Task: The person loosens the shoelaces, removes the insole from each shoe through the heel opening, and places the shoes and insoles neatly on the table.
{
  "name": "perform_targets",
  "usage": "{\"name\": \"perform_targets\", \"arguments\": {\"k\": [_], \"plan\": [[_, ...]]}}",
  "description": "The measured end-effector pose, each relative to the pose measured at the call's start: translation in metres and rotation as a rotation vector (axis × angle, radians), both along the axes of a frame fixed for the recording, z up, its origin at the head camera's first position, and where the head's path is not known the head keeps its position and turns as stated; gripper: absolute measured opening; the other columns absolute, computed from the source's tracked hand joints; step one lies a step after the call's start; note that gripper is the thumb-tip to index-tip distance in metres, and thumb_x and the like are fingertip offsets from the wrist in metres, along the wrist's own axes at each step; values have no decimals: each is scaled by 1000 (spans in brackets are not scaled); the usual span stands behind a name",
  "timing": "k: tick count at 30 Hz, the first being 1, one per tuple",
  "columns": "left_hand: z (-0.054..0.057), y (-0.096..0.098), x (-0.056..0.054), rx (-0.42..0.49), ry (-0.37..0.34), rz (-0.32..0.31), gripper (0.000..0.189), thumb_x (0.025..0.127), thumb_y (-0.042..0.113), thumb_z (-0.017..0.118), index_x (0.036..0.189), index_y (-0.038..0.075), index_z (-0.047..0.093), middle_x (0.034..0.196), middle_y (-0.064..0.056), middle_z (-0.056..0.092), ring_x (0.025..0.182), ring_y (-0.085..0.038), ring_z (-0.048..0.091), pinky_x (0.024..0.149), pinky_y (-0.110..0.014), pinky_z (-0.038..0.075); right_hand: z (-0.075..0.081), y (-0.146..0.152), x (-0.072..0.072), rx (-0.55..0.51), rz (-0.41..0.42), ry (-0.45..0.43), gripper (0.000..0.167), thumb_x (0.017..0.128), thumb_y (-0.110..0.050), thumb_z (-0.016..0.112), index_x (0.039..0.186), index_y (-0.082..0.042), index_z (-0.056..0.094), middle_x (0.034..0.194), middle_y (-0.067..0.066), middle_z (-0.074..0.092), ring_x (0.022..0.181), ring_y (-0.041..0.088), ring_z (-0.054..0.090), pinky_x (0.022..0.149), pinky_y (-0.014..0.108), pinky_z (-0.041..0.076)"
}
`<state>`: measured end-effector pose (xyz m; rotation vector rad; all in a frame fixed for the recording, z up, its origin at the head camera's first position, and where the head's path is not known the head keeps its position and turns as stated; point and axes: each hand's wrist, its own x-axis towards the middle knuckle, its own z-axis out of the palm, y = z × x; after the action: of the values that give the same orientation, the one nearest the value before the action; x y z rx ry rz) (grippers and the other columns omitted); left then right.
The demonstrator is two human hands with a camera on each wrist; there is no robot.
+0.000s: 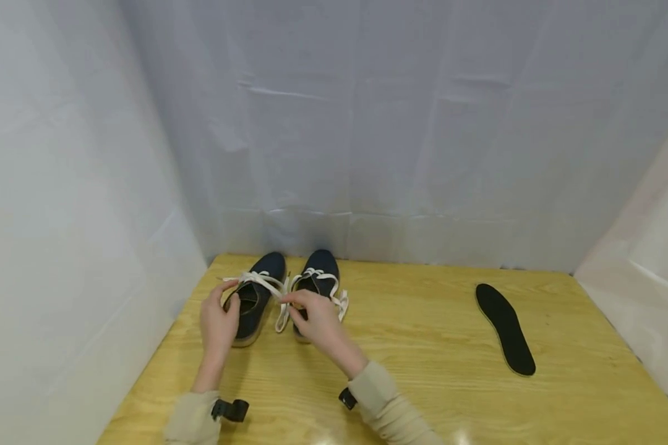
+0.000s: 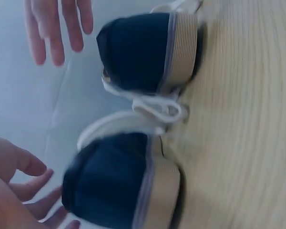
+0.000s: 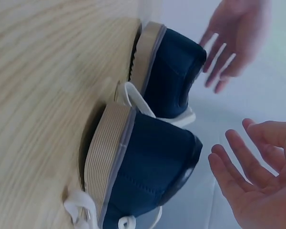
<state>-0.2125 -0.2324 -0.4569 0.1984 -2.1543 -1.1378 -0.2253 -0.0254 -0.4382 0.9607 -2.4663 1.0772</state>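
At the left, the left hand (image 1: 218,324) hangs loose, fingers parted and gripping nothing, just beside the collar of the left shoe (image 1: 260,301). That shoe stands upright at the far left of the wooden table (image 1: 417,346), its dark blue upper looking like matte cloth, with a white lace (image 1: 264,281), flat and soft, straggling across its mouth. The right shoe (image 1: 324,262) stands near it, toe also pointing away; both have tan, finely ribbed soles (image 3: 107,150). Over its heel, the right hand (image 1: 316,318) is relaxed too, fingers gently bent around nothing. The step in hand seems to be sorting the laces; going on would call for a light fingertip pinch. Well apart at the right lies a thin black insole (image 1: 505,329), flat and gently waisted.
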Motion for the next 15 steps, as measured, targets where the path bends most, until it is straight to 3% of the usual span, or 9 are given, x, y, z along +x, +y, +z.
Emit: {"name": "perform_targets", "arguments": {"k": [2, 3, 5, 7, 15], "plan": [[-2, -6, 1, 8, -103, -29, 34, 101, 6, 55, 133, -5, 62, 135, -28, 60, 118, -47, 57, 96, -55, 44, -1, -1, 1, 13, 5, -3, 24, 101, -12, 65, 121, -18, 75, 121, 0, 72, 91, 16, 70, 74, 23, 52], [-3, -8, 2, 20, -162, -53, 37, 104, 9, 51, 137, -6, 57, 138, -30, 57, 121, -48, 55, 100, -58, 42, -2, -2, 1, 19, 10, -2, 24, 101, -13, 64, 122, -18, 74, 122, 0, 71, 93, 16, 70, 75, 23, 52], [-5, -11, 3, 27, -272, -90, 42, 108, 14, 45, 145, -5, 49, 145, -31, 49, 135, -49, 45, 111, -61, 34, -2, -5, 2, 32, 20, 2, 24, 101, -13, 64, 123, -17, 74, 122, 2, 71, 94, 17, 70, 77, 25, 53], [-8, -12, 4, 28, -340, -112, 44, 109, 14, 40, 149, -5, 44, 149, -31, 45, 138, -49, 41, 113, -60, 33, -2, -8, 3, 53, 26, 7, 25, 101, -13, 64, 124, -16, 74, 125, 3, 71, 98, 17, 70, 78, 24, 53], [-10, -2, 9, 38, -319, -107, 45, 101, 2, 41, 144, -14, 46, 144, -36, 46, 135, -51, 43, 111, -61, 36, -2, -22, 9, 150, 70, 51, 31, 100, -14, 66, 131, -13, 68, 132, 4, 66, 63, 2, 54, 58, 13, 40]]}}
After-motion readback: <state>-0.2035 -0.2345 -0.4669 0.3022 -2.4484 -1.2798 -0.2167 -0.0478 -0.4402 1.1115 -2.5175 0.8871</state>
